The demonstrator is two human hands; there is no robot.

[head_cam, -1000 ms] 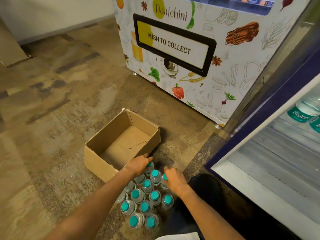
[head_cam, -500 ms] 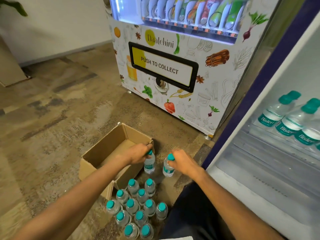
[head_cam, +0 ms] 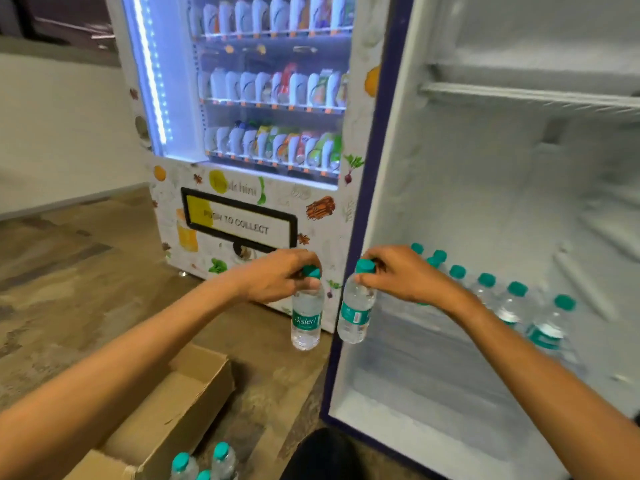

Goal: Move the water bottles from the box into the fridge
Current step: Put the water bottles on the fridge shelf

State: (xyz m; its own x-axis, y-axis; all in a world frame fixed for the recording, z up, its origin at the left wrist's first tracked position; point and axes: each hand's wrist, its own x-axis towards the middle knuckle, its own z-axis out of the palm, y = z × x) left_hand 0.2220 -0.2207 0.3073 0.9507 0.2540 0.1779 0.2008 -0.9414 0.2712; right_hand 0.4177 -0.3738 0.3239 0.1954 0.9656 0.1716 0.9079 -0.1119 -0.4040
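Note:
My left hand grips a clear water bottle by its teal cap, held in the air in front of the vending machine. My right hand grips a second water bottle by the cap, at the left edge of the open fridge. Several teal-capped bottles stand in a row on the fridge shelf behind my right hand. The cardboard box sits open on the floor at the lower left. More bottles stand on the floor beside it.
A lit vending machine with rows of snack packs stands left of the fridge. The fridge's dark blue frame runs between the two held bottles. A wire shelf sits higher in the fridge. Patterned floor spreads to the left.
Both hands lifted a bottle each from the floor group and raised them up toward the fridge. The view tilted up from the floor to the fridge shelf.

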